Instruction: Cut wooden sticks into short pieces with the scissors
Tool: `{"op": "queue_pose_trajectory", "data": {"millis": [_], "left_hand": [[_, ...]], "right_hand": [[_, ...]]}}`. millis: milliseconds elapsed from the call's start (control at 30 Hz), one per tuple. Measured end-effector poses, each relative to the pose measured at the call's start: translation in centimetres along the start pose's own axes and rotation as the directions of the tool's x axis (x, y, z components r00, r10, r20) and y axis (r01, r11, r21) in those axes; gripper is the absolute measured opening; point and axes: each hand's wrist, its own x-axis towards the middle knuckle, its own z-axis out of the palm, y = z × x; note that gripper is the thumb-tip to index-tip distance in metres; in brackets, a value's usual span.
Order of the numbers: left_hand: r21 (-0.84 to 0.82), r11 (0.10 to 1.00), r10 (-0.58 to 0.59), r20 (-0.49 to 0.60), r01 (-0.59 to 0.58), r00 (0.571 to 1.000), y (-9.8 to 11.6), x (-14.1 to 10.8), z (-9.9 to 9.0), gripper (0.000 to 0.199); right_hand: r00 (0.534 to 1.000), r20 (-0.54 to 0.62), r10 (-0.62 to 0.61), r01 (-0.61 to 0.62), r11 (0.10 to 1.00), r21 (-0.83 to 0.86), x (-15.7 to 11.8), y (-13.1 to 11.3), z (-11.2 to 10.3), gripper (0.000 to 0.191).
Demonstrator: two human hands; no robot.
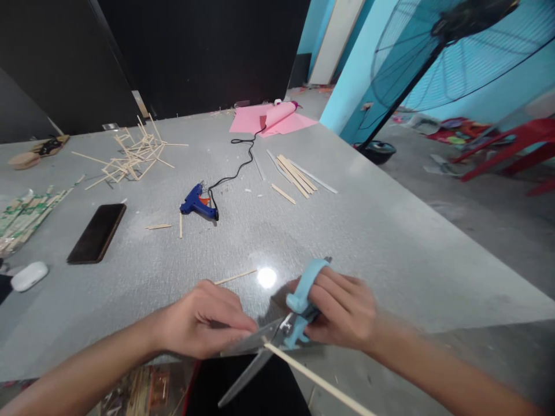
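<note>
My right hand (342,312) is closed around the light-blue handles of a pair of scissors (303,297). Their blades are spread and point down to the left, past the table's front edge. A thin wooden stick (318,378) sits between the blades near the pivot and runs off to the lower right. Close to the blades, my left hand (208,323) pinches with thumb and forefinger at the stick's other end, which the upper blade mostly hides. Another thin stick (236,277) lies on the table just beyond my left hand.
A blue glue gun (199,202) with a black cord lies mid-table. Beyond it stand a stick framework (134,153) and pink paper (277,118). Loose sticks (297,176) lie to the right. At left are a phone (97,234), a white case (30,276) and packaged sticks (28,216).
</note>
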Motion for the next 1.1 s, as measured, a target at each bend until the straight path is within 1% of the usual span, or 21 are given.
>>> {"op": "queue_pose_trajectory", "data": {"millis": [133,267,333,500,600,700,800,933,1100], "left_hand": [[-0.013,1.0,-0.014,0.044,0.014,0.999,0.1,0.0,-0.2,0.026],[0.001,1.0,0.011,0.047,-0.011,0.999,0.4,0.2,-0.4,0.026],[0.021,1.0,0.006,0.054,-0.007,0.998,0.5,0.2,-0.5,0.026],[0.022,1.0,-0.023,0.068,0.022,0.997,0.4,0.1,-0.5,0.026],[-0.009,0.999,-0.052,0.072,0.053,0.996,0.3,0.1,-0.4,0.03],[-0.043,0.996,-0.079,0.078,0.082,0.994,0.3,0.1,-0.3,0.036],[-0.069,0.993,-0.094,0.075,0.099,0.993,0.2,0.1,-0.2,0.037],[-0.035,0.994,-0.1,0.078,0.103,0.992,0.3,0.1,-0.3,0.035],[-0.011,0.997,-0.069,0.078,0.07,0.995,0.7,0.4,-0.5,0.04]], "right_hand": [[1.0,0.019,-0.022,0.023,1.0,-0.018,0.2,0.3,-0.2,0.004],[0.999,0.037,-0.04,0.043,0.996,-0.077,0.5,0.3,-0.7,0.003],[0.997,0.046,-0.055,0.059,0.993,-0.098,0.7,0.3,-1.0,0.005],[0.991,0.12,-0.065,0.078,0.991,-0.109,0.9,0.4,-1.8,0.009],[0.995,0.084,-0.045,0.052,0.995,-0.088,0.6,0.3,-1.6,0.008],[0.999,0.019,-0.033,0.034,0.998,-0.051,0.1,0.2,-0.9,0.007],[1.0,-0.016,-0.003,0.003,0.999,-0.032,-0.1,0.2,-0.3,0.007],[0.999,0.032,-0.009,0.009,1.0,0.0,0.1,0.4,-0.2,0.01],[0.994,0.108,-0.001,-0.004,0.999,0.045,0.6,0.5,-0.4,0.011]]}}
